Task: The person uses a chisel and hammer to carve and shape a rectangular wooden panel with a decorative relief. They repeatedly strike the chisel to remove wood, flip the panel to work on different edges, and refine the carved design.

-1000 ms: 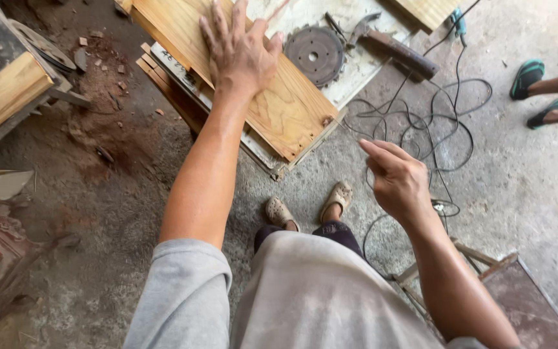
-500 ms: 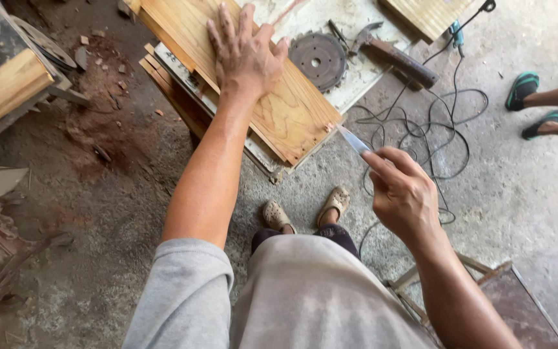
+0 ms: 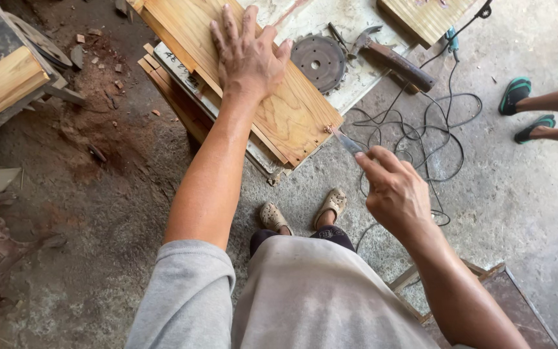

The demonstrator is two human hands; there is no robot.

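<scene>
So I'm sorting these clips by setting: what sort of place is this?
Most likely a small woodworking workshop: wooden boards lie stacked on a low bench, a circular saw blade and a hammer sit beside them, and reddish sawdust covers the concrete floor.

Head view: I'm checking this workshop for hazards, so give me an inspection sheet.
Surface: concrete floor, dusty.
Job's things: board on a stack; thin tool, tip at its corner.
Clutter: saw blade, hammer, wood scraps.
Grippers: left hand flat on board; right hand grips tool.
Cables: black cord looped loosely.
Surroundings: another person's feet in sandals; sawdust.
</scene>
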